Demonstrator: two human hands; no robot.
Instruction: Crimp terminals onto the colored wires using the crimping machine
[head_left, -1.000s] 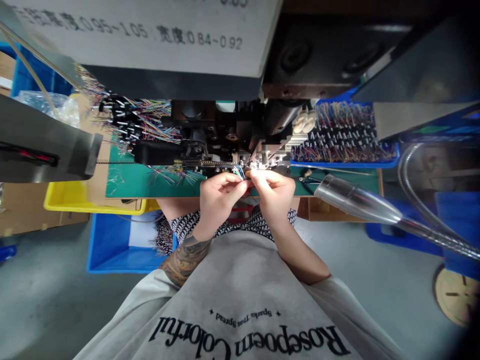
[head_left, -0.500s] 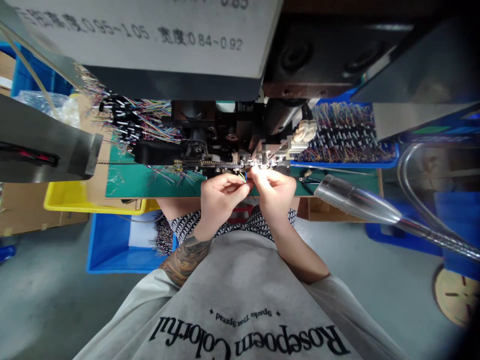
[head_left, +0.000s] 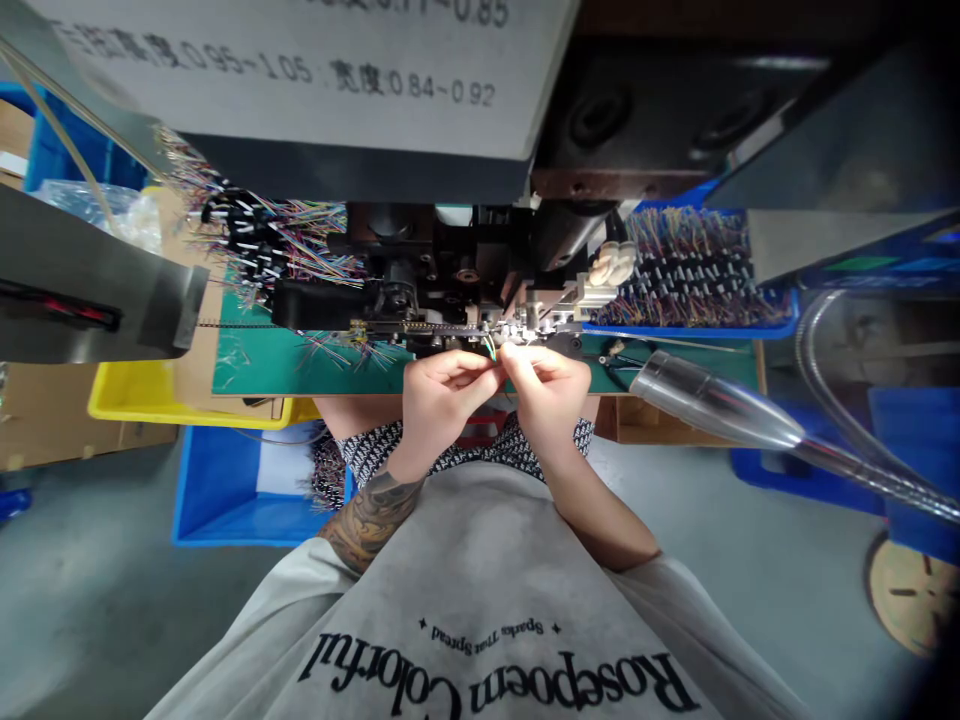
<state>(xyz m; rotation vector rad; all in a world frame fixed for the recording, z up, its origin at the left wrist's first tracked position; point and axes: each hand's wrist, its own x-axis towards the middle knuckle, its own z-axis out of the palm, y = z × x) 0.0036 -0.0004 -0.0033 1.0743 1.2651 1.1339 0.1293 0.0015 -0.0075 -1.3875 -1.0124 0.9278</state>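
My left hand (head_left: 439, 400) and my right hand (head_left: 546, 392) meet at the front of a black crimping machine (head_left: 442, 275). Both pinch a small bundle of thin coloured wires (head_left: 491, 348), whose ends point up at the metal tooling (head_left: 525, 322). A strip of terminals (head_left: 420, 327) runs in from the left to that tooling. The fingers of both hands are closed on the wires.
A blue tray of coloured wire pieces (head_left: 686, 270) stands at the right, and another heap of wires (head_left: 259, 245) lies at the left on the green mat (head_left: 255, 365). A yellow bin (head_left: 150, 400) and blue bin (head_left: 225, 490) sit lower left. A clear tube on a flexible hose (head_left: 712, 405) lies right.
Both hands have shifted slightly up toward the tooling with the wires. The white part on the machine's right dropped a little after the first frame.
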